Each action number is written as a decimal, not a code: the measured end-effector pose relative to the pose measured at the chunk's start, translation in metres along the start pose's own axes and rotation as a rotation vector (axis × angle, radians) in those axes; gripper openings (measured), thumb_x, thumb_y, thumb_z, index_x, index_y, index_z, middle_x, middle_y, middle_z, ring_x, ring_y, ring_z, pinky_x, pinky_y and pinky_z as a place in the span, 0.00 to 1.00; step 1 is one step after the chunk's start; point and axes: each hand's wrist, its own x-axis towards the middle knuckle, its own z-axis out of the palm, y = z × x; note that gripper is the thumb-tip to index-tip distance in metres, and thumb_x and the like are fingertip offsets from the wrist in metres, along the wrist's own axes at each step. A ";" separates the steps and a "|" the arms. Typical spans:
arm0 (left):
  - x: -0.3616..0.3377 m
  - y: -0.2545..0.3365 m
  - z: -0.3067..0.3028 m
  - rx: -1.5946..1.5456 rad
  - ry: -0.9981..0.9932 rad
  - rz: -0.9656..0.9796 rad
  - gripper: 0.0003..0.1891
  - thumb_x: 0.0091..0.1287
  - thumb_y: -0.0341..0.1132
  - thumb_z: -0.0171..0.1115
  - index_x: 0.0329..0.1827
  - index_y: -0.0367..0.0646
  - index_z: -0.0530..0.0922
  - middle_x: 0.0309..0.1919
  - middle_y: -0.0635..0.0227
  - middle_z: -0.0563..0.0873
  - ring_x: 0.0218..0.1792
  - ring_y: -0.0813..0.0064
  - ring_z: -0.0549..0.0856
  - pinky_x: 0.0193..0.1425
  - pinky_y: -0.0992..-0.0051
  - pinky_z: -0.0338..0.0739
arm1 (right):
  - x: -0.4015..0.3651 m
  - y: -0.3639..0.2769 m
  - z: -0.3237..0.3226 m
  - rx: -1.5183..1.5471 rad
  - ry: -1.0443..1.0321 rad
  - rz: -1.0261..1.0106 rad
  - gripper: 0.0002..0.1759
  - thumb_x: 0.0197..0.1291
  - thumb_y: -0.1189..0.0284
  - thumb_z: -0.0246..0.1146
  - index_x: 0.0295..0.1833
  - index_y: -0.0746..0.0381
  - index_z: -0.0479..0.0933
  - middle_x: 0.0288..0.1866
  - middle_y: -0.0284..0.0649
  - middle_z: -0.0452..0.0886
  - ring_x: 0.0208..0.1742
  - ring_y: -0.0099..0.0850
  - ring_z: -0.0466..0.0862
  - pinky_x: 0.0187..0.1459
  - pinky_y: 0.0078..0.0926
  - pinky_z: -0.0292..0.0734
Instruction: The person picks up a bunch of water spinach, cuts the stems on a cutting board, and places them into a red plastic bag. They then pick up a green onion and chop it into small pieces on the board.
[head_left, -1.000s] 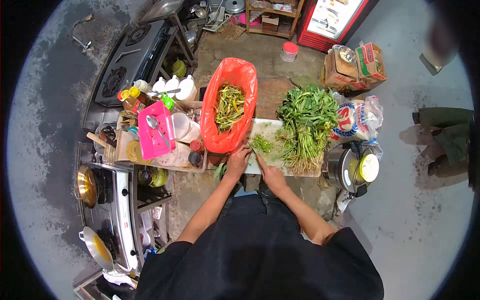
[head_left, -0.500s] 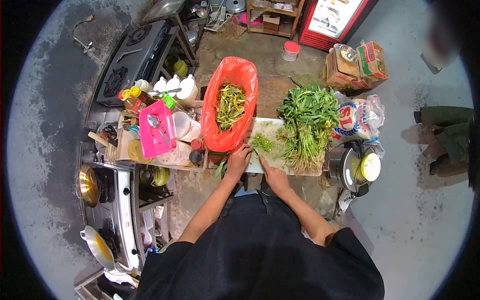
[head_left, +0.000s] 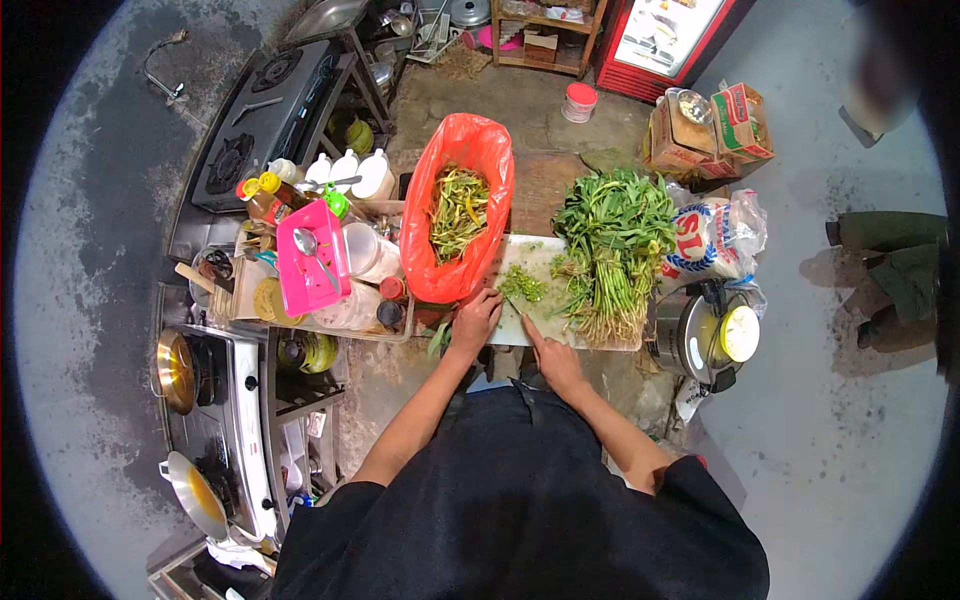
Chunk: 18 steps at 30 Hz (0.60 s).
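My right hand (head_left: 556, 362) is closed around a knife, its index finger stretched along the top. The knife's thin blade (head_left: 515, 308) points up-left toward the fingertips of my left hand (head_left: 476, 320). Those fingers are curled and pressed down at the left edge of the white cutting board (head_left: 512, 332), over greens whose leafy ends (head_left: 439, 340) stick out to the left. Finely chopped green pieces (head_left: 523, 284) lie on the board just beyond the blade. To their right rests a big bunch of leafy greens (head_left: 618, 225), its stems and roots toward me.
A red plastic bag (head_left: 420, 275) of green trimmings (head_left: 459, 215) stands beyond my left hand. Left of it are a pink tray (head_left: 300, 285) with a spoon and several jars. A metal pot (head_left: 685, 335) stands at right. Pans (head_left: 195, 490) sit on the stove. Another person's legs (head_left: 890, 270) show far right.
The view has shifted very slightly. Both hands stay in nearly the same place, and the knife remains beside my left fingertips.
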 end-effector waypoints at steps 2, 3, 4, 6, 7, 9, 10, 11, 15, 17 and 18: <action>0.001 0.007 -0.004 0.031 0.016 -0.005 0.09 0.67 0.30 0.65 0.48 0.39 0.84 0.47 0.63 0.85 0.42 0.55 0.88 0.46 0.61 0.82 | 0.001 -0.002 -0.004 0.010 -0.003 -0.001 0.41 0.70 0.70 0.57 0.84 0.38 0.50 0.32 0.52 0.85 0.31 0.54 0.86 0.35 0.55 0.81; 0.001 0.009 -0.005 0.061 0.028 -0.007 0.09 0.67 0.30 0.66 0.47 0.37 0.84 0.46 0.61 0.85 0.43 0.55 0.88 0.47 0.62 0.82 | 0.003 -0.003 -0.007 0.029 -0.002 0.013 0.40 0.70 0.69 0.57 0.84 0.39 0.50 0.32 0.52 0.85 0.32 0.55 0.86 0.36 0.56 0.81; 0.001 0.006 -0.004 0.061 0.026 -0.003 0.09 0.67 0.30 0.66 0.47 0.37 0.84 0.46 0.61 0.85 0.43 0.55 0.88 0.47 0.62 0.82 | 0.005 -0.004 -0.009 0.049 0.001 0.028 0.40 0.70 0.69 0.57 0.84 0.39 0.51 0.33 0.52 0.85 0.33 0.55 0.86 0.36 0.56 0.81; 0.002 0.002 -0.003 0.008 -0.014 -0.005 0.08 0.68 0.29 0.66 0.47 0.37 0.84 0.45 0.61 0.85 0.42 0.54 0.88 0.46 0.62 0.82 | 0.008 -0.008 -0.015 0.047 -0.002 0.011 0.41 0.69 0.70 0.57 0.84 0.41 0.51 0.32 0.53 0.85 0.32 0.55 0.86 0.36 0.55 0.82; 0.002 0.002 -0.002 0.008 -0.016 -0.002 0.08 0.68 0.29 0.66 0.47 0.37 0.84 0.45 0.61 0.85 0.42 0.54 0.88 0.46 0.62 0.82 | 0.008 -0.010 -0.018 0.044 -0.009 -0.012 0.41 0.68 0.70 0.57 0.84 0.43 0.51 0.31 0.54 0.85 0.32 0.55 0.87 0.36 0.54 0.83; 0.002 0.000 -0.003 -0.011 0.000 0.003 0.08 0.67 0.29 0.66 0.47 0.37 0.84 0.44 0.61 0.86 0.41 0.53 0.88 0.45 0.62 0.82 | 0.008 -0.012 -0.021 0.030 -0.023 -0.012 0.41 0.68 0.70 0.56 0.84 0.43 0.52 0.30 0.54 0.85 0.32 0.55 0.87 0.36 0.55 0.83; 0.002 0.000 -0.003 -0.009 0.001 0.002 0.08 0.67 0.29 0.66 0.47 0.37 0.84 0.44 0.61 0.86 0.41 0.53 0.88 0.45 0.62 0.82 | 0.009 -0.013 -0.022 0.015 -0.040 -0.014 0.40 0.68 0.71 0.56 0.84 0.43 0.52 0.29 0.55 0.85 0.31 0.55 0.87 0.35 0.55 0.83; 0.003 0.000 -0.003 -0.010 0.005 0.000 0.08 0.67 0.29 0.66 0.46 0.37 0.85 0.44 0.61 0.86 0.41 0.53 0.88 0.44 0.62 0.82 | 0.009 -0.014 -0.022 0.015 -0.040 -0.016 0.40 0.68 0.71 0.56 0.84 0.43 0.52 0.29 0.55 0.85 0.31 0.55 0.87 0.35 0.55 0.83; 0.003 0.003 -0.004 -0.021 -0.003 -0.047 0.08 0.67 0.29 0.67 0.46 0.37 0.85 0.45 0.62 0.87 0.42 0.55 0.88 0.45 0.62 0.83 | 0.009 -0.018 -0.024 0.037 -0.082 0.035 0.38 0.70 0.69 0.56 0.83 0.41 0.53 0.29 0.57 0.84 0.33 0.58 0.86 0.38 0.59 0.81; 0.002 0.002 -0.003 -0.027 0.003 -0.040 0.08 0.66 0.29 0.67 0.46 0.37 0.85 0.45 0.62 0.87 0.42 0.55 0.88 0.45 0.62 0.83 | 0.010 -0.021 -0.023 0.044 -0.090 0.043 0.37 0.71 0.69 0.56 0.83 0.42 0.53 0.30 0.59 0.84 0.33 0.59 0.86 0.38 0.59 0.81; 0.002 0.001 -0.002 -0.033 0.007 -0.031 0.08 0.66 0.29 0.67 0.46 0.37 0.85 0.46 0.62 0.87 0.42 0.55 0.89 0.45 0.62 0.83 | 0.011 -0.021 -0.019 0.053 -0.072 0.044 0.38 0.70 0.69 0.56 0.83 0.42 0.53 0.30 0.59 0.84 0.33 0.59 0.86 0.38 0.59 0.81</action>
